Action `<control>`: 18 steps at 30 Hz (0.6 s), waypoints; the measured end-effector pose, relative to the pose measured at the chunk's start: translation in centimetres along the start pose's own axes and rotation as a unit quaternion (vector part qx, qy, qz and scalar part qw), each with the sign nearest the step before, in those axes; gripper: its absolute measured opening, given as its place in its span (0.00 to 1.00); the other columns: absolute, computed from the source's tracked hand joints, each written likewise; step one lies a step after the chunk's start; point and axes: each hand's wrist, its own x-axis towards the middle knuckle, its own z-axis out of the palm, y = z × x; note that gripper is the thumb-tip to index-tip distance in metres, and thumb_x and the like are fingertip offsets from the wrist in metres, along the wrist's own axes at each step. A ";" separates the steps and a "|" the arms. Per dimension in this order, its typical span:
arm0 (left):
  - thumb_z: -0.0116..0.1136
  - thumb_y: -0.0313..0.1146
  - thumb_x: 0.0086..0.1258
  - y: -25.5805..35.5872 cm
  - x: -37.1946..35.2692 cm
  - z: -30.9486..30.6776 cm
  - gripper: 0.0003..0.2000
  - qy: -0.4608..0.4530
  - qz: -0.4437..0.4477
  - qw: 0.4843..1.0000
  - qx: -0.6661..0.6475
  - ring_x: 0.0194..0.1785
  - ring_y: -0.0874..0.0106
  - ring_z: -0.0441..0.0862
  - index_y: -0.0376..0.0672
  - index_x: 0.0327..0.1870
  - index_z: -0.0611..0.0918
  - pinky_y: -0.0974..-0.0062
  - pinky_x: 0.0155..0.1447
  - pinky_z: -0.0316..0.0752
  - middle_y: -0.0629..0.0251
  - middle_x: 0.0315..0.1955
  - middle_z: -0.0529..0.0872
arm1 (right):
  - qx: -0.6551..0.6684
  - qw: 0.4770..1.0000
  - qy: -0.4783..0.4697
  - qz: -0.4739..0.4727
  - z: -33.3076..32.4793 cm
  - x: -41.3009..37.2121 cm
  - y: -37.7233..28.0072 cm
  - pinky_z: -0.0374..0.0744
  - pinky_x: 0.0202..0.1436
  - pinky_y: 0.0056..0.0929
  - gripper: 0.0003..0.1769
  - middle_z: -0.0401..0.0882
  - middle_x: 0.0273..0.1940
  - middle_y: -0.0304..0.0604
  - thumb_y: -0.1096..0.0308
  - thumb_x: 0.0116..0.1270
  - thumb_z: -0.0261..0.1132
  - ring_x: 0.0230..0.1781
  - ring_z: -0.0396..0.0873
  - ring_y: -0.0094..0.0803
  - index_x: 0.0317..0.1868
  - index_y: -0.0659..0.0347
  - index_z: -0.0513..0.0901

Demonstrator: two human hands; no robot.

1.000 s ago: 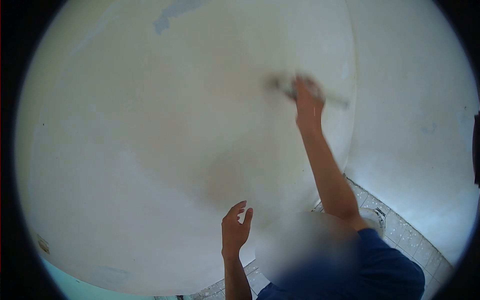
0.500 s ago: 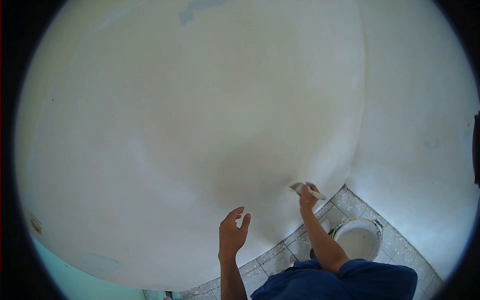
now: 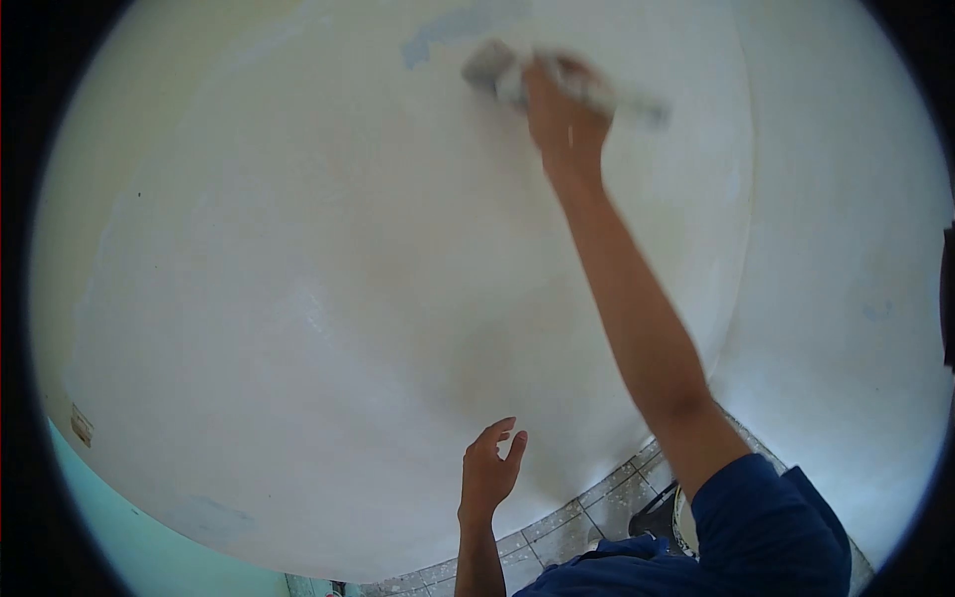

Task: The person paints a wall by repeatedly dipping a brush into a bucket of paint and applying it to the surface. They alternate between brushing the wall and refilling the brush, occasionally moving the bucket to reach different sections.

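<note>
High on the pale wall (image 3: 338,289), my right hand (image 3: 569,119) is closed around the handle of a flat paintbrush (image 3: 487,65). Its bristle end points left and its light handle sticks out to the right, both smeared by motion. The bristles are close to the wall surface, just below and right of a grey-blue patch (image 3: 438,38). My left hand (image 3: 487,470) is raised low in front of the wall, holding nothing, with the fingers loosely bent and the thumb apart.
A bucket (image 3: 682,522) stands on the tiled floor (image 3: 567,540), mostly hidden behind my right arm. Another wall (image 3: 846,249) meets this one at a corner on the right. A turquoise surface (image 3: 129,527) borders the lower left.
My right hand has swung from low near the corner up and left to the upper wall, taking the paintbrush along. My left hand appears slightly further right, still open.
</note>
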 end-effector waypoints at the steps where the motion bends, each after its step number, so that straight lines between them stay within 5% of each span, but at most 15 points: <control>1: 0.60 0.39 0.70 -0.4 0.0 -0.1 0.17 0.003 0.013 1.000 0.006 0.53 0.63 0.84 0.39 0.54 0.81 0.65 0.54 0.79 0.54 0.50 0.85 | 0.034 0.994 0.009 0.100 -1.4 -3.8 2.8 0.78 0.43 0.27 0.16 0.81 0.39 0.44 0.63 0.62 0.68 0.39 0.77 0.28 0.41 0.69 0.82; 3: 0.60 0.39 0.70 -0.7 -0.3 -0.2 0.17 0.003 0.004 1.000 0.008 0.52 0.63 0.84 0.39 0.54 0.81 0.65 0.54 0.79 0.54 0.49 0.85 | -0.123 0.989 0.042 0.068 -8.0 -13.0 5.8 0.76 0.37 0.28 0.13 0.80 0.36 0.41 0.64 0.64 0.68 0.35 0.76 0.26 0.40 0.67 0.83; 4: 0.60 0.39 0.70 -0.6 -0.1 -0.2 0.17 0.005 0.002 1.000 0.009 0.52 0.63 0.84 0.39 0.54 0.81 0.65 0.54 0.79 0.54 0.49 0.85 | -0.017 0.949 0.040 0.313 -11.9 -17.6 7.7 0.75 0.39 0.28 0.10 0.79 0.37 0.41 0.68 0.65 0.66 0.38 0.75 0.25 0.39 0.68 0.82; 6: 0.60 0.40 0.69 -1.4 0.4 0.0 0.17 0.023 0.009 1.000 0.011 0.51 0.60 0.84 0.39 0.53 0.81 0.65 0.50 0.79 0.53 0.48 0.85 | -0.121 0.930 0.087 0.335 -19.6 -27.6 10.6 0.76 0.40 0.28 0.12 0.79 0.37 0.42 0.67 0.62 0.67 0.37 0.75 0.27 0.39 0.69 0.81; 8: 0.61 0.40 0.69 -0.5 -0.2 0.7 0.17 0.021 -0.003 1.000 0.020 0.50 0.61 0.84 0.39 0.53 0.81 0.66 0.49 0.79 0.53 0.48 0.85 | -0.125 0.839 0.041 0.529 -28.5 -34.9 13.7 0.79 0.43 0.29 0.15 0.78 0.42 0.46 0.68 0.61 0.65 0.36 0.78 0.32 0.46 0.68 0.79; 10: 0.61 0.39 0.69 0.2 0.0 0.3 0.17 0.016 -0.017 1.000 0.020 0.52 0.63 0.84 0.39 0.54 0.81 0.65 0.53 0.79 0.55 0.49 0.85 | -0.188 0.786 0.108 0.579 -34.9 -41.5 17.0 0.81 0.44 0.32 0.17 0.79 0.42 0.46 0.67 0.61 0.65 0.38 0.79 0.33 0.48 0.66 0.77; 13: 0.61 0.38 0.69 -0.8 0.4 0.6 0.17 0.017 -0.018 1.000 0.016 0.51 0.64 0.84 0.38 0.54 0.81 0.66 0.53 0.79 0.55 0.49 0.85 | -0.116 0.756 0.147 0.627 -35.9 -37.2 14.0 0.83 0.45 0.33 0.15 0.79 0.42 0.45 0.67 0.62 0.65 0.39 0.80 0.34 0.48 0.65 0.78; 18: 0.61 0.40 0.68 -2.8 0.4 1.1 0.17 0.000 -0.034 0.999 0.011 0.47 0.60 0.84 0.39 0.52 0.82 0.67 0.51 0.78 0.54 0.47 0.86 | -0.093 0.795 0.139 0.582 -37.0 -30.6 14.2 0.83 0.45 0.33 0.15 0.80 0.44 0.42 0.64 0.68 0.65 0.43 0.79 0.31 0.52 0.60 0.77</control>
